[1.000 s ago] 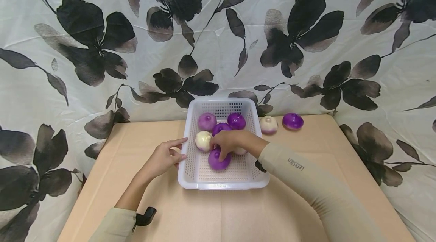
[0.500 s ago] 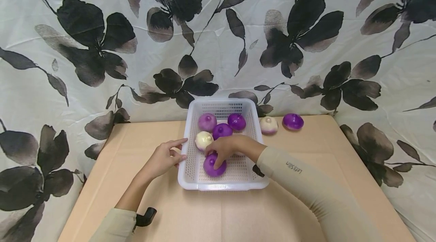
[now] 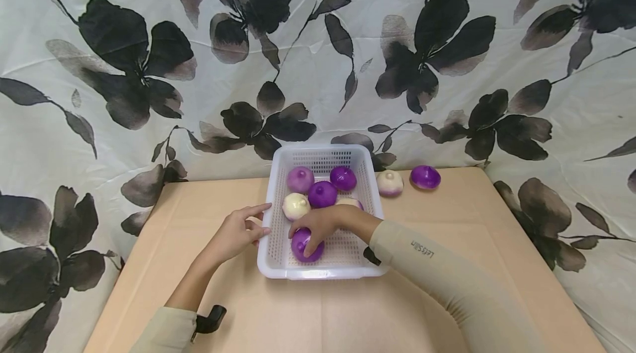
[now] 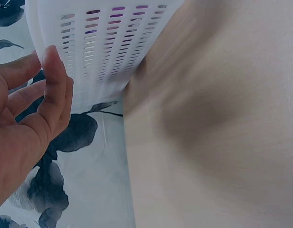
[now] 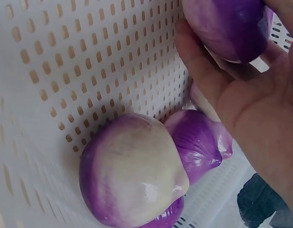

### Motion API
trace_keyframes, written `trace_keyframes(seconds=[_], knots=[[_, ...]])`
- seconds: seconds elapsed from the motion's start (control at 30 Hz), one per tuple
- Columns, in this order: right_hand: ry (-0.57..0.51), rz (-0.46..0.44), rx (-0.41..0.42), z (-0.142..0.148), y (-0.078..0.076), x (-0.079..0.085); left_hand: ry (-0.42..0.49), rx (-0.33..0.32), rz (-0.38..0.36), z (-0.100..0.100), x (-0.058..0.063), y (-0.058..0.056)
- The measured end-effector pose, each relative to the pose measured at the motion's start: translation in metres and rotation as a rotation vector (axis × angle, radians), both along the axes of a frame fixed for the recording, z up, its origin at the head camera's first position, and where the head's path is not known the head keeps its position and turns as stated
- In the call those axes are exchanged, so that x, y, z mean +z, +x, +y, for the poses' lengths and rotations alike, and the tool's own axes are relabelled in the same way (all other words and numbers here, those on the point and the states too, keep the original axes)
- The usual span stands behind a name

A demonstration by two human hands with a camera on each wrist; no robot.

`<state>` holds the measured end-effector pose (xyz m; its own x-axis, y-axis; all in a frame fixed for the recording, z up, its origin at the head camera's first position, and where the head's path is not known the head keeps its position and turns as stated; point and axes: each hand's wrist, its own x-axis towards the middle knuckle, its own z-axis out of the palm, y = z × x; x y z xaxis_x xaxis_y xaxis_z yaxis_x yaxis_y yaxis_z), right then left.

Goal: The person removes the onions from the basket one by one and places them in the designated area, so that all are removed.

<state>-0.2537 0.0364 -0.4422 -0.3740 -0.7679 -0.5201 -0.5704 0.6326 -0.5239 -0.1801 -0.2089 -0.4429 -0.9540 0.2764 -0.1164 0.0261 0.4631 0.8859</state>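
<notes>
A white perforated plastic basket (image 3: 324, 273) stands on the table with several onions inside. My right hand (image 3: 318, 226) reaches in over its right side and grips a purple onion (image 3: 301, 247) near the front left; the right wrist view shows this held onion (image 5: 227, 28) between thumb and fingers. Just behind lie a whitish onion (image 3: 296, 206) and a dark purple onion (image 3: 322, 194). A white-and-purple onion (image 5: 137, 166) is partly hidden by my right arm in the head view. My left hand (image 3: 236, 234) touches the basket's left rim with thumb and index fingertips.
Farther back in the basket sit a light purple onion (image 3: 300, 179) and a bright purple onion (image 3: 343, 178). Outside, right of the basket, are a whitish onion (image 3: 390, 183) and a purple onion (image 3: 425, 177). Floral cloth (image 3: 348, 110) hangs behind the table (image 3: 422, 309).
The purple onion in my right hand has shifted left and towards the basket's front, uncovering the dark purple onion and part of the white-and-purple one. My left hand stays at the rim.
</notes>
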Motion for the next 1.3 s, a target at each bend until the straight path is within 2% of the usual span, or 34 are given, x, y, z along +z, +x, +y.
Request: trace_keyframes(seconds=[0.3,0.53,0.7,0.8,1.0,1.3], knots=[[-0.04,-0.034,-0.015,0.005,0.002,0.003,-0.005,0.006,-0.001,0.001,-0.002,0.001],[-0.086,-0.063,-0.104,0.017,0.001,0.028,0.003,0.002,-0.001,0.002,0.001,0.001],[-0.115,-0.001,-0.078,0.03,-0.004,0.048,-0.002,0.004,-0.004,0.002,0.001,0.001],[-0.149,0.03,-0.091,0.038,-0.006,0.058,-0.002,0.002,-0.003,0.002,0.0,0.0],[-0.285,0.032,-0.177,0.061,-0.01,0.068,-0.001,0.0,-0.004,0.002,0.001,0.001],[-0.509,0.016,-0.391,0.116,-0.015,0.077,-0.006,-0.004,0.003,0.002,0.002,0.001]])
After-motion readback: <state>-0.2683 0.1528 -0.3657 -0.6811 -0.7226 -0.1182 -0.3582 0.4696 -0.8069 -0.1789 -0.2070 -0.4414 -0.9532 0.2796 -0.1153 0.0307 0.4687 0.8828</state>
